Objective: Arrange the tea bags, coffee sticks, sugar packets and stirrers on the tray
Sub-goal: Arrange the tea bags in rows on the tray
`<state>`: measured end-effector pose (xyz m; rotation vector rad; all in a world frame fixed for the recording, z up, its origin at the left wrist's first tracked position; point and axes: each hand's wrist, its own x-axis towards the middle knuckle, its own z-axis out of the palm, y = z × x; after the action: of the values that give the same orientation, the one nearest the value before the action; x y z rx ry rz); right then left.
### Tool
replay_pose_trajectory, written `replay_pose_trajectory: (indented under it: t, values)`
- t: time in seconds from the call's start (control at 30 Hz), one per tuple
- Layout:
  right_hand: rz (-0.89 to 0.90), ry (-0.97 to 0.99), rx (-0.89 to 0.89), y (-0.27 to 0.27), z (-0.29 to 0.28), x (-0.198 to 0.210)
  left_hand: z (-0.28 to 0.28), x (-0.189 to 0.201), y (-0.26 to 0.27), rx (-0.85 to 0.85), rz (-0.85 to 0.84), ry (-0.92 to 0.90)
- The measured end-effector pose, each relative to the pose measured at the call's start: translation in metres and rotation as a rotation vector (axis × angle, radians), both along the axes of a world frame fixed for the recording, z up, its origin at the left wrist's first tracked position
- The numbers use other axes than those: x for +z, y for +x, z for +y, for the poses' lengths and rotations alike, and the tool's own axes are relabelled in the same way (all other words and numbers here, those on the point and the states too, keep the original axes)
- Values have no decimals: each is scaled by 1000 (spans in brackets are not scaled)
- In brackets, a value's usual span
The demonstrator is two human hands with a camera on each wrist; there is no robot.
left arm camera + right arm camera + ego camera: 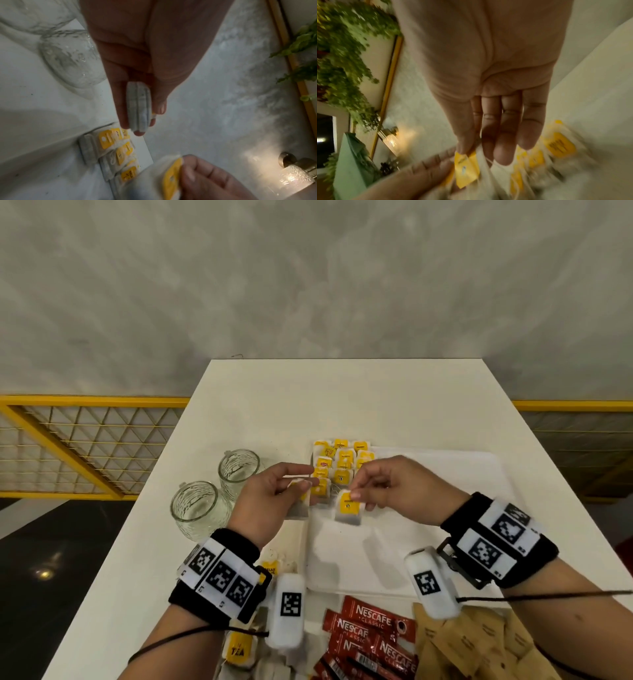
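- Tea bags are lying in rows at the tray's far left corner.
- Right hand is pinching 1 bag by its yellow tag, just above the tray.
- Left hand is pinching another bag over the tray's left edge.
- Coffee sticks and sugar packets are lying at the desk's near edge.
- 2 glasses are standing left of the tray.

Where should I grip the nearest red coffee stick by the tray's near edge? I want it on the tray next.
Pinch the top coffee stick across its narrow width near the middle, coming from above. It lies flat and overlaps the others, so its long edges are probably the easiest to catch. Both hands hold tea bags now.
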<state>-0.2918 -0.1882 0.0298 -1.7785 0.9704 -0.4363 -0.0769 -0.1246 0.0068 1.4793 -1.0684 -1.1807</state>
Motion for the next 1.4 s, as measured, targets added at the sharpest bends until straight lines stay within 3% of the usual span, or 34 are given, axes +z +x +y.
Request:
replay_pose_trajectory:
  t: [0.1,0.23,0.43,0.67,0.8,0.93,1.17,1.4]
  values:
    - [154,4,25,11,-1,-33,0,-3,1,10,-20,9]
    - [351,-155,-141,22,-13,-60,2,-9,5,13,-27,32]
    - [402,-242,-229,28,-31,-58,5,-16,12,77,60,63]
    - [369,-195,-275,30,-32,-61,8,-16,11,-11,200,107]
    - [239,-317,-314,27,-21,-41,12,-7,2,-154,202,83]
    - [-32,-138,-206,29,4,-10,12,0,-9,-253,177,47]
    - [-34,-174,-87,17,18,2,8,6,-19,-286,171,11]
    - [-85,-195,-192,-2,-1,19,8,7,-17,-257,-27,28]
